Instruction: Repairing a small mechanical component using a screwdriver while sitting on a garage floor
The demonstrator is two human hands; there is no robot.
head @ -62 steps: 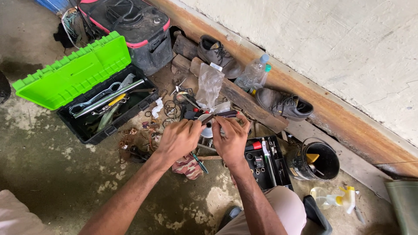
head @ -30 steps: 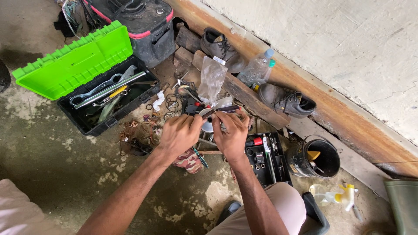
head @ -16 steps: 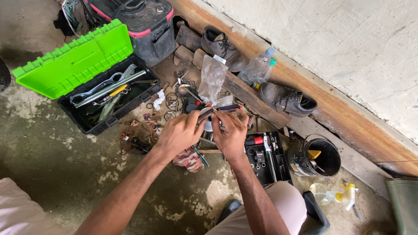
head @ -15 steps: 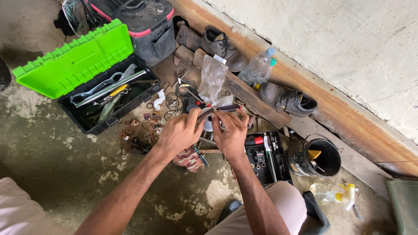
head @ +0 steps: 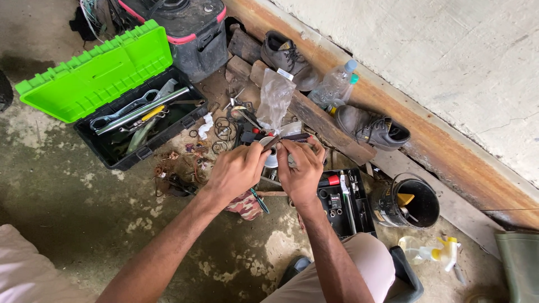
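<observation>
Both hands, left (head: 236,171) and right (head: 303,167), pinch a small metal part (head: 270,147); toolbox (head: 90,84), plastic bag (head: 275,101), rusty rings (head: 224,129) crowd the concrete floor (head: 67,196)

I see a small round white part (head: 271,151) near the middle of the frame, held up off the floor. A thin dark tool (head: 296,137) lies across its top, pointing right.

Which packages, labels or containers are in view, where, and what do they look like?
Clear plastic bag: upright beyond the hands, white tag on top.
Plastic bottle: against the wall base, clear, blue cap.
Spray bottle: lying at lower right, clear, yellow-white trigger.
Black bucket: right of the socket tray, worn label on its side.
Toolbox: open at left, green lid, black base.
</observation>
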